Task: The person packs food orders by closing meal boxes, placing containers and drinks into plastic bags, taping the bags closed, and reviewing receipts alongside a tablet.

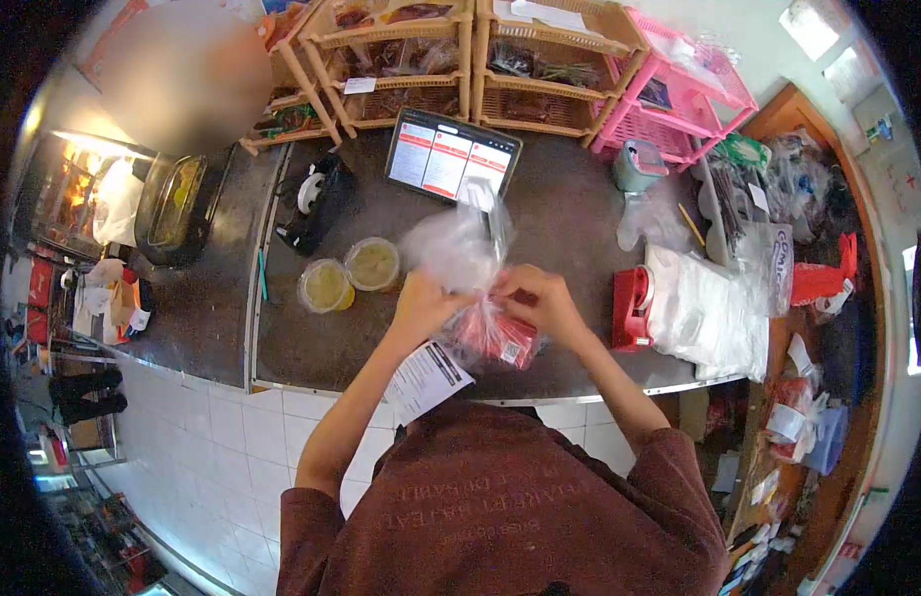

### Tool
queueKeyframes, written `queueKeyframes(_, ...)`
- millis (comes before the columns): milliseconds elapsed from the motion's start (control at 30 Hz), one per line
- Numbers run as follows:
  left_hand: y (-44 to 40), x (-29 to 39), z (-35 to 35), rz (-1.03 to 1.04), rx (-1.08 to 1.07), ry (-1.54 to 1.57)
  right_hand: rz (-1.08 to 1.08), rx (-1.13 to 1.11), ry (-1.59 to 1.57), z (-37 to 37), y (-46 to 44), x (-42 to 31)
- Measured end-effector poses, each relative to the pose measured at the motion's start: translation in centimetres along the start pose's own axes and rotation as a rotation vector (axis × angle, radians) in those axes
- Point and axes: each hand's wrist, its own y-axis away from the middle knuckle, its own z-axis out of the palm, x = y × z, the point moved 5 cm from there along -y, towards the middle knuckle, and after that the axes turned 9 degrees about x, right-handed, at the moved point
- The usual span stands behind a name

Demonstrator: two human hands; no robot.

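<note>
In the middle of the dark counter stands a clear plastic bag (458,248) with a red box (502,343) inside its lower part. My left hand (428,301) is closed on the bag's gathered neck from the left. From the right, my right hand (542,298) pinches the same neck, its fingers bent near the twist. The bag's top puffs out above both hands. A printed paper slip (426,380) hangs by the bag at the counter's front edge. Two lidded cups (326,285) of yellowish contents stand left of my left hand.
A tablet (453,157) leans at the back, below tan rack shelves (391,45) and a pink rack (669,99). At right lie a red dispenser (631,308) and a stack of white plastic bags (704,318). A black device (314,199) sits at left.
</note>
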Motion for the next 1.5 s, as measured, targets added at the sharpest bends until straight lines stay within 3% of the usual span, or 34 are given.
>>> queueKeyframes(67,-0.1,-1.2,0.4,-0.166,0.036,0.15,-0.302,0.15,0.31,0.6,1.4,-1.8)
queueKeyframes(133,0.4,-2.4,1.4,-0.357,0.031,0.308,-0.329,0.174,0.353,1.5,2.2,-2.1)
queueKeyframes(167,0.4,-1.7,0.8,-0.369,-0.029,0.147,-0.349,0.188,0.375,1.7,2.4,-2.3)
queueKeyframes(300,1.9,-1.5,0.0,0.0,-0.019,0.106,-0.327,0.218,0.356,1.9,2.6,-1.6)
queueKeyframes(433,3.3,0.4,-0.5,0.171,-0.048,0.065,-0.268,0.182,0.33,1.7,2.0,-2.1)
queueKeyframes(567,3.1,2.7,-1.1,0.409,0.091,-0.019,-0.214,0.126,0.31,1.1,1.0,-2.5)
queueKeyframes(667,3.2,2.3,1.0,0.374,-0.023,-0.027,-0.175,0.053,0.291,0.7,0.6,-2.2)
queueKeyframes(800,3.0,2.5,1.5,0.228,0.078,-0.056,-0.014,-0.121,0.185,-0.4,-0.3,-1.8)
queueKeyframes(900,3.1,2.5,1.4,0.153,0.136,-0.033,-0.123,-0.173,0.127,-0.5,-0.8,-0.9)
queueKeyframes(1000,3.3,2.3,1.6,0.098,0.156,-0.048,-0.125,-0.189,0.085,-0.7,-0.9,-0.6)
queueKeyframes(1300,3.3,2.4,1.8,0.041,0.14,-0.081,0.18,-0.268,-0.114,-0.7,-0.9,1.8)
queueKeyframes(1500,3.0,2.3,1.9,0.017,0.115,-0.06,0.191,-0.286,-0.183,-0.9,-1.1,1.6)
